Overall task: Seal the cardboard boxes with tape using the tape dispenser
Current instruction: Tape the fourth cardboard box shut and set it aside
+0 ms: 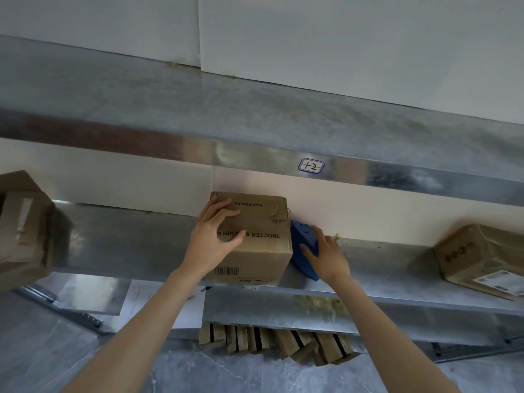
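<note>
A brown cardboard box (262,222) with printed lettering and a barcode stands on a metal shelf (127,239) against the wall. My left hand (212,236) rests on its top and front left corner, fingers spread and slightly bent. To the box's right lies a blue tape dispenser (303,245), leaning close to the box's side. My right hand (326,253) grips the dispenser, fingers wrapped over its right side. The tape roll itself is hidden.
A taped box (25,228) sits at the shelf's left end and another box (479,256) with a label at the right end. A higher metal shelf (255,129) overhangs, marked "1-2". Below, several small cartons (278,341) and a paper sheet (158,302) lie near the grey floor.
</note>
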A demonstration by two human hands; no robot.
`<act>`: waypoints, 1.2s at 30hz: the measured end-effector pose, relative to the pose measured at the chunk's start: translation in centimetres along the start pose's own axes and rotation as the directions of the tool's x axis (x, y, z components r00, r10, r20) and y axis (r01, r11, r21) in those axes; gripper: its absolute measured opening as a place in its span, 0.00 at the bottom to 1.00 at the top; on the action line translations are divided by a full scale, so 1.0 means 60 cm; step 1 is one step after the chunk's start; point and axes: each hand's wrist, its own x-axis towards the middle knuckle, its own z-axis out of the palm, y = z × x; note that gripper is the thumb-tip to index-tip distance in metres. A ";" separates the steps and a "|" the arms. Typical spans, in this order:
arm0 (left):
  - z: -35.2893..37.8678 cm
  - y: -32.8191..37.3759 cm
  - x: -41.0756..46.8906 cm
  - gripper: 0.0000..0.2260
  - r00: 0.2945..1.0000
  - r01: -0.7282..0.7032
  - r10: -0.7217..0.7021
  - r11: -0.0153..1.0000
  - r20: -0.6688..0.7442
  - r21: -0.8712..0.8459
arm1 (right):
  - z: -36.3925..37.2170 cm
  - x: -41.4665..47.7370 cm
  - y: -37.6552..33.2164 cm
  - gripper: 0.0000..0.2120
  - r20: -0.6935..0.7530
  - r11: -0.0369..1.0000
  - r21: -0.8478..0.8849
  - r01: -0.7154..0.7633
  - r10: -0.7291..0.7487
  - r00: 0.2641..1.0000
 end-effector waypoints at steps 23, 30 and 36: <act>-0.015 -0.004 0.006 0.22 0.995 0.003 -0.004 1.000 0.102 0.011 | -0.011 0.056 0.026 0.49 0.299 0.983 0.182 -0.020 -0.036 0.954; -0.025 -0.007 0.004 0.22 0.991 -0.009 0.013 0.999 0.134 -0.032 | -0.095 -0.006 -0.004 0.44 0.066 0.964 0.258 0.059 -0.078 0.995; -0.027 -0.001 -0.001 0.20 0.990 0.027 -0.019 0.998 0.143 -0.052 | -0.173 -0.055 -0.085 0.42 -0.079 0.940 0.230 0.251 -0.239 0.968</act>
